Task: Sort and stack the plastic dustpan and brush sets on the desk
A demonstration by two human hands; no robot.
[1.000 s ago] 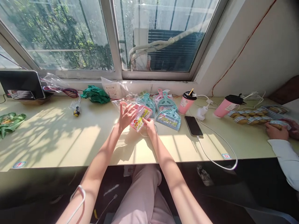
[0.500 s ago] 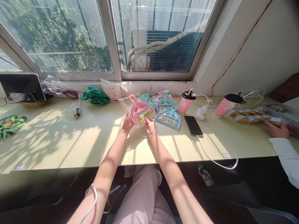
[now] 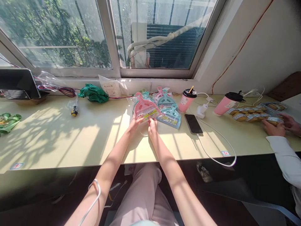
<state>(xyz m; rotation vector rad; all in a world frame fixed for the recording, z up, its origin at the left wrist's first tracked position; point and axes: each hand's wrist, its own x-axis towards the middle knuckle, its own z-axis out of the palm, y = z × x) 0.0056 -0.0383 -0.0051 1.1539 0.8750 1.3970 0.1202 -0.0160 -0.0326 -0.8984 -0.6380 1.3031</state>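
Observation:
A pink mini dustpan-and-brush set in a clear plastic bag stands tilted up off the cream table, handle pointing away from me. My left hand pinches its lower left edge. My right hand pinches the lower right edge beside it. Both hands are closed on the pack. Behind it lies a pile of teal and pink sets in bags.
A black phone with a white cable lies right of the pile, near two pink cups. Another person's hands handle packs at the far right. At the left are a laptop, green cloth and green bands.
The pink set went from lying flat under my hands to being lifted and tilted upright. My left hand moved from on top of it to its lower edge.

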